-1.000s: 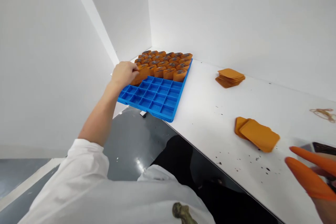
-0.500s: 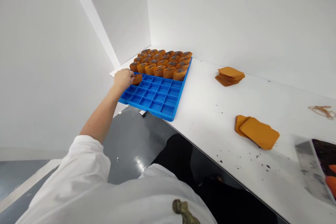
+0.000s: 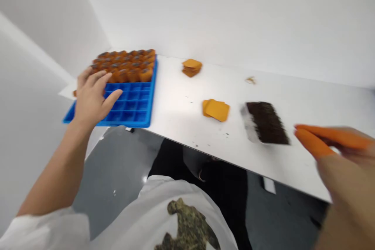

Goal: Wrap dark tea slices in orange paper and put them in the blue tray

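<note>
My left hand [image 3: 92,95] is open, its fingers spread over the left side of a blue compartment tray [image 3: 154,90]. Orange-brown pouches [image 3: 125,64] with dark tops stand in rows in the tray's far part, next to my fingertips. A bit of orange [image 3: 75,93] shows at the left edge of that hand; the rest is hidden. At the right, my right hand [image 3: 345,156] is raised and blurred, with orange covers on its fingers. Its thumb and forefinger come together at the tips; whatever they hold, if anything, cannot be made out. It is nearest to a clear box of dark soil [image 3: 268,123].
On the white table [image 3: 172,101] are a stack of orange-brown pouches [image 3: 191,67] at the back and a few flat ones [image 3: 216,110] nearer. Rubber bands [image 3: 250,80] lie near the wall. Dark crumbs are scattered near the front edge.
The view has swung right. My left hand has let go of the pouch at the tray's left and opened. My right hand, whose fingertips were at the soil box, is now raised beside it.
</note>
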The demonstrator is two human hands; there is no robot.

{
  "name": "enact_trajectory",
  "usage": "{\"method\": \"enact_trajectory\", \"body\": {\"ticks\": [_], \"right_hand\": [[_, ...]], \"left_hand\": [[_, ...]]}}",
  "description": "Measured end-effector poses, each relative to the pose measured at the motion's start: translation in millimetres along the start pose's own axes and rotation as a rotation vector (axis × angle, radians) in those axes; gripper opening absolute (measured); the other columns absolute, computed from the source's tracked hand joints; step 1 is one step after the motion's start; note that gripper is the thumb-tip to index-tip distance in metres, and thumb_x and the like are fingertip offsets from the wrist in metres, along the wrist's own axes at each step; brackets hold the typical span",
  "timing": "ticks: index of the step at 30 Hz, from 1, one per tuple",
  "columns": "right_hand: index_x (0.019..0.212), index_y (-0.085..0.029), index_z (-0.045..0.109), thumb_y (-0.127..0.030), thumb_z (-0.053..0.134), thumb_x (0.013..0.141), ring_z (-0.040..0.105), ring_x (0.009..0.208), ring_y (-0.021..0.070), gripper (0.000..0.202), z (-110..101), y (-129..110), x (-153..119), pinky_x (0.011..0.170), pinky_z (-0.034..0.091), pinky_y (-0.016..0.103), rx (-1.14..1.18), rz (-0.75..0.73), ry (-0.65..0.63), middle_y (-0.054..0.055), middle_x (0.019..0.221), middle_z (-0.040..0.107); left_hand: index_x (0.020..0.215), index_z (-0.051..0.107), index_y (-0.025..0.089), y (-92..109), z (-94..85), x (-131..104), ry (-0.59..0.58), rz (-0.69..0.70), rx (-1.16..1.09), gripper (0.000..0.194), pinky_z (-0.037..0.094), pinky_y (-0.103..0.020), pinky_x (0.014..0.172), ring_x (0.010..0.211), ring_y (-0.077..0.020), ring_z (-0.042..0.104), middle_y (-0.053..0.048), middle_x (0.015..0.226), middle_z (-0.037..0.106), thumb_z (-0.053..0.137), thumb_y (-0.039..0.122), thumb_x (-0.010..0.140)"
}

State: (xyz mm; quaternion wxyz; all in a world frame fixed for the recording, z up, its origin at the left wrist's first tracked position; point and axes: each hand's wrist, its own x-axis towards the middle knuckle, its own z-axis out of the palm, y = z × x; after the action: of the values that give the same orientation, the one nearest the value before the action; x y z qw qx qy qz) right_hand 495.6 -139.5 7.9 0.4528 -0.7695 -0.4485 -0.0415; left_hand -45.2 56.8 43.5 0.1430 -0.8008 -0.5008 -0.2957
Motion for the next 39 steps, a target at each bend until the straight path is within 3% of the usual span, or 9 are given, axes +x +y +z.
{"method": "enact_trajectory", "body": {"ticks": [2, 5, 8, 11, 14, 17, 32, 36, 39], "right_hand": [[0.089, -0.032, 0.088, -0.039, 0.084, 0.074, 0.066, 0.070, 0.0263, 0.017, -3.0, 0.5, 25.0, 0.067, 0.050, 0.048, -0.056, 0.033, -0.088, 0.009, 0.087, 0.082], [0.095, -0.027, 0.090, -0.033, 0.077, 0.081, 0.066, 0.074, 0.0237, 0.020, 7.7, 6.9, 60.2, 0.077, 0.051, 0.044, -0.267, -0.032, -0.295, 0.006, 0.088, 0.080], [0.108, -0.027, 0.090, -0.029, 0.070, 0.092, 0.068, 0.085, 0.0254, 0.026, 31.5, 11.5, 82.2, 0.073, 0.047, 0.040, -0.520, -0.179, -0.483, 0.006, 0.099, 0.081], [0.112, -0.026, 0.089, -0.027, 0.069, 0.096, 0.068, 0.099, 0.0272, 0.026, 55.1, 13.3, 91.7, 0.073, 0.043, 0.038, -0.583, -0.285, -0.557, 0.008, 0.110, 0.080], [0.117, -0.023, 0.088, -0.028, 0.068, 0.098, 0.064, 0.105, 0.0290, 0.027, 70.0, 17.2, 95.1, 0.077, 0.041, 0.039, -0.589, -0.350, -0.579, 0.011, 0.115, 0.077], [0.116, -0.021, 0.087, -0.027, 0.064, 0.101, 0.061, 0.104, 0.0299, 0.029, 77.3, 23.4, 96.5, 0.077, 0.038, 0.040, -0.608, -0.380, -0.586, 0.014, 0.113, 0.076], [0.097, -0.021, 0.087, -0.023, 0.056, 0.101, 0.056, 0.101, 0.0292, 0.031, 87.1, 23.4, 95.2, 0.076, 0.037, 0.041, -0.595, -0.455, -0.582, 0.014, 0.109, 0.074], [0.093, -0.022, 0.086, -0.023, 0.059, 0.097, 0.060, 0.102, 0.0284, 0.028, 83.9, 22.3, 95.7, 0.074, 0.038, 0.039, -0.583, -0.459, -0.589, 0.012, 0.112, 0.078], [0.106, -0.024, 0.087, -0.023, 0.060, 0.096, 0.062, 0.101, 0.0275, 0.029, 82.6, 20.9, 97.2, 0.072, 0.038, 0.038, -0.590, -0.444, -0.604, 0.010, 0.113, 0.080]], "left_hand": [[0.141, 0.075, 0.035, 58.8, -0.3, 8.0, 0.009, 0.132, -0.209, 0.045, 0.052, -0.056, 0.121, 0.131, -0.0337, 0.070, -0.001, 0.140, 0.078, 0.075, 0.058, 0.101], [0.123, 0.082, 0.031, 155.2, 20.9, 14.5, -0.078, 0.355, -0.403, 0.025, 0.062, -0.048, 0.097, 0.107, -0.0291, 0.076, -0.004, 0.120, 0.083, 0.076, 0.046, 0.104], [0.122, 0.082, 0.024, 229.8, 73.2, 26.1, -0.220, 0.505, -0.474, 0.026, 0.062, -0.046, 0.095, 0.109, -0.0294, 0.075, -0.008, 0.119, 0.084, 0.074, 0.041, 0.105], [0.121, 0.082, 0.022, 263.8, 130.5, 43.0, -0.320, 0.520, -0.405, 0.027, 0.061, -0.046, 0.093, 0.113, -0.0323, 0.072, -0.010, 0.124, 0.082, 0.079, 0.038, 0.100], [0.116, 0.084, 0.022, 268.8, 164.5, 51.8, -0.384, 0.519, -0.358, 0.024, 0.060, -0.045, 0.089, 0.110, -0.0323, 0.070, -0.011, 0.125, 0.081, 0.080, 0.039, 0.098], [0.107, 0.085, 0.025, 264.1, 176.1, 51.4, -0.434, 0.537, -0.379, 0.019, 0.059, -0.044, 0.090, 0.110, -0.0306, 0.070, -0.008, 0.124, 0.082, 0.077, 0.040, 0.100], [0.099, 0.087, 0.031, 252.5, 192.8, 66.2, -0.546, 0.560, -0.483, 0.025, 0.056, -0.039, 0.088, 0.106, -0.0267, 0.076, -0.001, 0.117, 0.086, 0.065, 0.042, 0.102], [0.090, 0.085, 0.032, 253.5, 192.4, 71.0, -0.555, 0.556, -0.506, 0.028, 0.052, -0.035, 0.079, 0.093, -0.0239, 0.074, 0.000, 0.101, 0.085, 0.061, 0.038, 0.102], [0.081, 0.082, 0.028, 256.8, 190.8, 74.1, -0.575, 0.568, -0.488, 0.034, 0.047, -0.034, 0.072, 0.078, -0.0217, 0.068, -0.003, 0.089, 0.080, 0.055, 0.034, 0.101]]}}
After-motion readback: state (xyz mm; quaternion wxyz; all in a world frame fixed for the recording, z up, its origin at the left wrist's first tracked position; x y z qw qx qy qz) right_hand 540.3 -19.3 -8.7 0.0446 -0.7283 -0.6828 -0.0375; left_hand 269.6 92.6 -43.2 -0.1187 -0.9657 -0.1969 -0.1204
